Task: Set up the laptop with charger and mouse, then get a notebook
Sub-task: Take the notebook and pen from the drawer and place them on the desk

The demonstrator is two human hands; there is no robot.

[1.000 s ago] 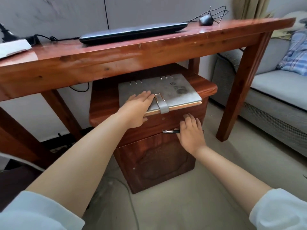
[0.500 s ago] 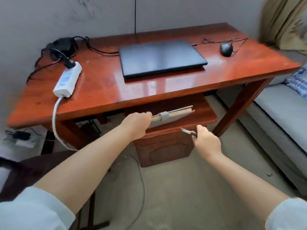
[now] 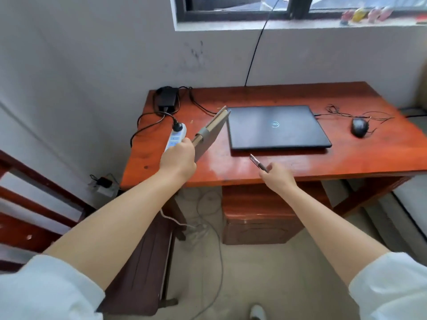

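Notebook in left hand

The left hand hides part of the power strip; window-ledge objects are too blurred to identify.

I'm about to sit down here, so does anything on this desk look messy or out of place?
The mouse cable lies in a loose tangle at the table's back right instead of running cleanly. The laptop sits closed and flat. Nothing looks spilled or broken.
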